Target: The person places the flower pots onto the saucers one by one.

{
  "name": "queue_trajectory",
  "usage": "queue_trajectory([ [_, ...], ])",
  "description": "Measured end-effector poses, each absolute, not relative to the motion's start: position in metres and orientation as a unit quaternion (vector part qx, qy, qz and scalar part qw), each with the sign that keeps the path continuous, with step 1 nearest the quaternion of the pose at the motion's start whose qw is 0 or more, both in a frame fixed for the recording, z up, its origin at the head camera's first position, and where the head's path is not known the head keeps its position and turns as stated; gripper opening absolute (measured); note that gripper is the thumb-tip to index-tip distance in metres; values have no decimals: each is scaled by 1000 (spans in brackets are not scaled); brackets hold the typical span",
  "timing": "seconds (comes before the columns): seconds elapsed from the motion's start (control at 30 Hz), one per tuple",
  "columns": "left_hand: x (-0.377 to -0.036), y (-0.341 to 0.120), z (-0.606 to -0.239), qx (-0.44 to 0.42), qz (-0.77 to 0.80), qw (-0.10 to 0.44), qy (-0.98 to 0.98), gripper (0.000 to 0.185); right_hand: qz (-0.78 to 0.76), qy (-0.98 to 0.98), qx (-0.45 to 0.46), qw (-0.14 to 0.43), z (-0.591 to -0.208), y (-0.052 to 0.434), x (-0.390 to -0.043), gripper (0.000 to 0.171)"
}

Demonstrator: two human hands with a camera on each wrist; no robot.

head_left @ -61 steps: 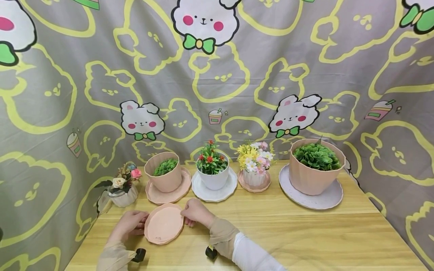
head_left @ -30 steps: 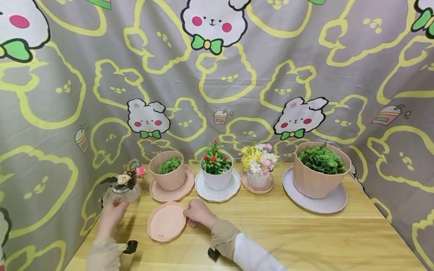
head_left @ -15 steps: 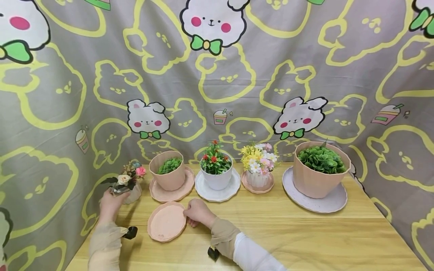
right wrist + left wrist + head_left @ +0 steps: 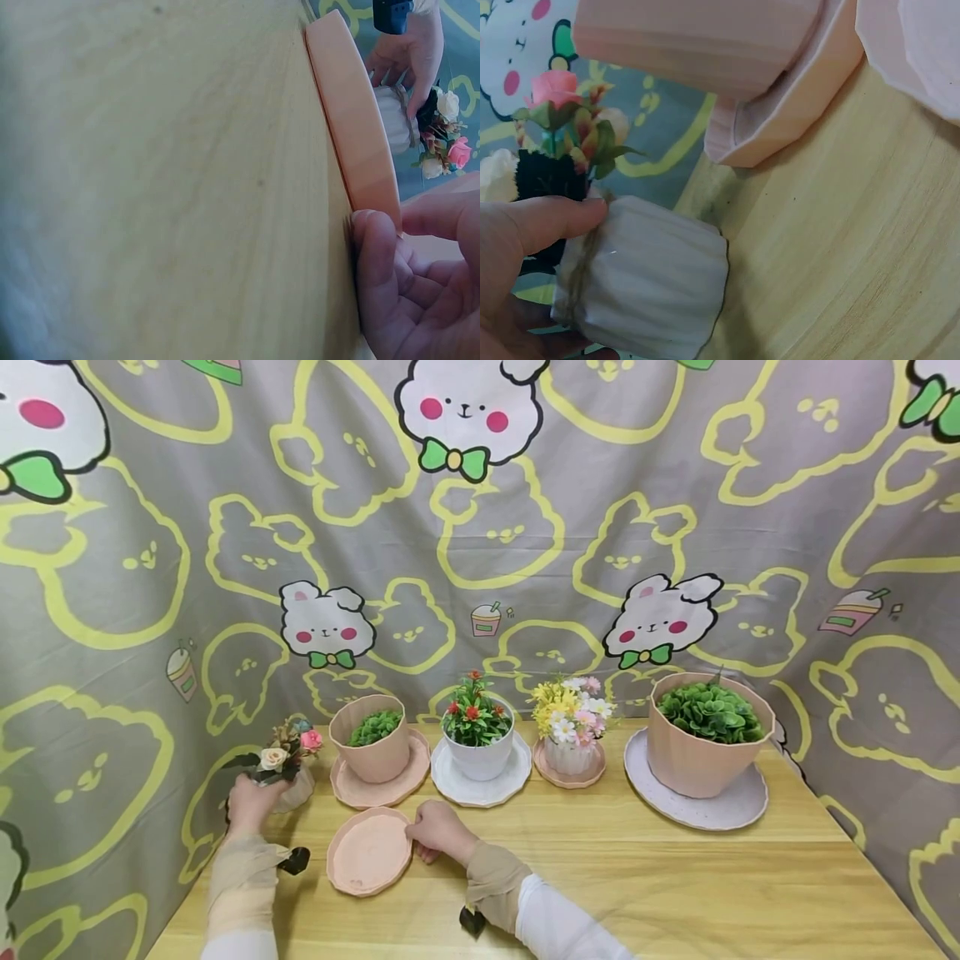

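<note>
At the far left of the table, my left hand [image 4: 251,802] grips a small white fluted flower pot [image 4: 652,277]. Its thumb lies on the pot's upper rim and the fingers curl round the other side, as the left wrist view shows. Artificial roses [image 4: 272,758] in cream and pink with dark leaves rise out of this pot. My right hand [image 4: 441,831] pinches the right rim of a round pink saucer [image 4: 367,852] between thumb and fingers. The saucer lies on the wood with nothing in it; the right wrist view shows its side wall [image 4: 352,105].
Behind stands a row: a pink pot [image 4: 375,756] on a pink saucer, a white pot [image 4: 476,762] with red flowers, a small daisy pot [image 4: 567,756], and a large pink pot [image 4: 705,760] on a grey saucer. A patterned curtain [image 4: 525,602] hangs close behind the table [image 4: 637,893].
My left hand has left the saucer's left side, moved back and left to the small rose pot, and taken hold of its rim. The right hand stays on the saucer.
</note>
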State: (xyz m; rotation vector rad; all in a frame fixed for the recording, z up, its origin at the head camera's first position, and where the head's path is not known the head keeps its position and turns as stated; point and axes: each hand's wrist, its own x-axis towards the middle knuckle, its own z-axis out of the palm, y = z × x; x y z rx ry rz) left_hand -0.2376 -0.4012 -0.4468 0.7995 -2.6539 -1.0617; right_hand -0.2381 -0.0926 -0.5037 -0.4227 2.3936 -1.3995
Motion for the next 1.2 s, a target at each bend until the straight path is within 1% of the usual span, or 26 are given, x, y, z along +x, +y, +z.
queue_trajectory([
  [0.07,-239,-401,-446,276,-350,76,-892,96,-491,842,-150,168,-503,-92,-238,31],
  [0.17,-241,-402,-447,282,-340,74,-894,96,-491,841,-152,169,-502,-91,-237,32],
  [0.33,-246,-401,-451,290,-336,90,-892,92,-489,843,-149,171,-502,-91,-237,32],
  [0.43,-248,-400,-453,290,-351,101,-885,95,-489,843,-146,171,-503,-92,-237,32],
  [0.57,-249,-400,-456,289,-371,115,-875,104,-493,840,-143,173,-502,-92,-238,32],
  [0.67,-248,-402,-459,286,-376,118,-874,106,-496,839,-142,172,-502,-92,-238,32],
  [0.93,-249,-407,-462,278,-358,111,-884,103,-496,839,-141,171,-503,-92,-237,32],
  [1.2,-248,-406,-461,283,-380,113,-873,105,-498,838,-146,167,-503,-91,-238,31],
])
